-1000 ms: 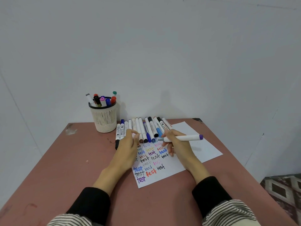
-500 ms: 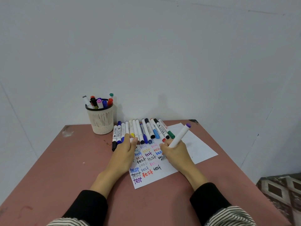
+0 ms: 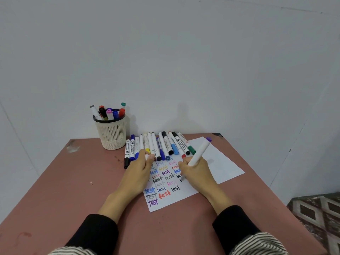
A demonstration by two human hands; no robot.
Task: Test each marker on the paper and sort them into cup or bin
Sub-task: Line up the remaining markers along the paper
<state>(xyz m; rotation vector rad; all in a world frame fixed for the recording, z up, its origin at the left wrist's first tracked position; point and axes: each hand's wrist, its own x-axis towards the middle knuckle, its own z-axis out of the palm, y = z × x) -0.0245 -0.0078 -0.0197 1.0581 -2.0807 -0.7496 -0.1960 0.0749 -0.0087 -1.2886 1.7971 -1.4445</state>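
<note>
Fingers of the right hand pinch a purple-capped marker, tip on the paper, cap tilted up toward the wall; the left hand presses flat on the paper. Beyond the paper, markers fill a cup on the reddish table.

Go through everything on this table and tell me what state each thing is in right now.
Purple-ended marker: uncapped, gripped, tip at the paper.
Right hand: grips that marker.
Left hand: rests flat on the paper.
Paper: lying flat, partly covered with "test" words.
Cup: upright, holding markers.
Marker row: lying side by side, capped.
</note>
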